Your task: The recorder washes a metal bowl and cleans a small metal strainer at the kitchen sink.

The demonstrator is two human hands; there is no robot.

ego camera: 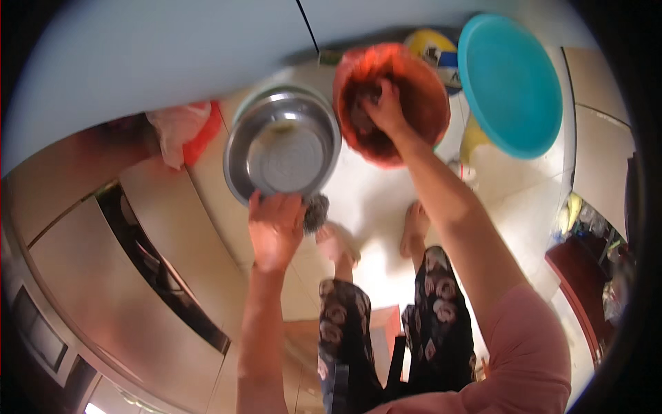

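My left hand (275, 223) grips the near rim of a stainless steel basin (289, 155), fingers hooked over its edge. A small yellowish-green residue lies on the basin's far inner wall. A grey steel wool scourer (316, 213) shows at the right side of that hand, against the basin's rim; how it is held is hidden. Reaching down into a bin lined with a red plastic bag (432, 111) is my right hand (385, 109). Its fingers are bent over the dark, blurred contents, and whether they hold anything is unclear.
A turquoise plastic basin (512, 88) leans at the far right, near a yellow and blue package (429, 46). A pale rim shows behind the steel basin. Cabinets (124, 269) line the left, with a white and red plastic bag (186, 132) beside them. My feet stand on the tiled floor (382, 207).
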